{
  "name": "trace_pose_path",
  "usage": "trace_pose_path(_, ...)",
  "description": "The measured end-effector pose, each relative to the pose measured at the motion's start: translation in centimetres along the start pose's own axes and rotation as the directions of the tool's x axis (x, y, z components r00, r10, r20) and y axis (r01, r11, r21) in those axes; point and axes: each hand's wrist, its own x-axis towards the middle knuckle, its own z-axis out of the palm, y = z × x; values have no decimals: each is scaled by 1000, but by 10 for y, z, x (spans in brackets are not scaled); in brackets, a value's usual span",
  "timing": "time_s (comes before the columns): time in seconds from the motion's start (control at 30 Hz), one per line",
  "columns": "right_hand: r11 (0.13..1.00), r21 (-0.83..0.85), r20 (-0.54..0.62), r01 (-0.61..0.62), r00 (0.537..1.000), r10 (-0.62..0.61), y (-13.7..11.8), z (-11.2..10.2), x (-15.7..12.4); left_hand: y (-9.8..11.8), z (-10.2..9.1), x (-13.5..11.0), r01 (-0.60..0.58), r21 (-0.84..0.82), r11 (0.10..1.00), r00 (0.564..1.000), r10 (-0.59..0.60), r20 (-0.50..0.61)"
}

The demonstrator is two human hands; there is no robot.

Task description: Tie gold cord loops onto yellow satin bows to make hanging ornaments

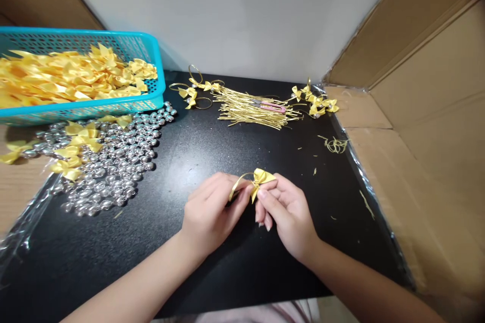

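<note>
Basket (157, 81), one, turquoise, perforated, far left; inside it, yellow bows (79, 78), one heap, too many overlapping to count; below the basket, silver beads (109, 166), one spread, likewise beyond counting, glossy; on the beads, loose bows (81, 133), at least five, yellow, partly overlapping, the leftmost near the frame edge.

Table (227, 146), one, black, speckled; at its back, left of centre, finished bows (186, 92), about four, yellow, with thin gold loops, crowded together; left hand (212, 207), one, low at the centre, thumb and forefinger pinching the held bow at its knot; gold tie (234, 186), one, curving from that knot over the left fingers; twist ties (246, 115), one bundle, gold, too many to count, behind the hands; held bow (261, 176), one, yellow, between the two hands, above the table; cutter (278, 107), one, pink handle, grey blade, lying on the bundle; right hand (286, 207), one, thumb and forefinger pressed on the right side of the held bow, the other fingers curled beneath.

Second cluster (316, 107), about four yellow bows with small silver beads, back right; thread tangle (335, 145), one, yellowish; cardboard (428, 75), several panels, brown, far right.
</note>
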Motion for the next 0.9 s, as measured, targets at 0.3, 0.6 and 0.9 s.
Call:
trace_pose_path(0.3,994,-85,-25,64,997,-66,-3,-1,2,1,-2,0,249,-185,951,968,-242,59)
trace_pose_path(0.6,995,-58,-62,84,994,-87,0,2,1,3,-3,1,164,-241,957,986,-166,10)
trace_pose_path(0.9,981,-96,-59,166,983,-172,-1,2,-2,7,-6,2,265,-285,921,964,-262,51)
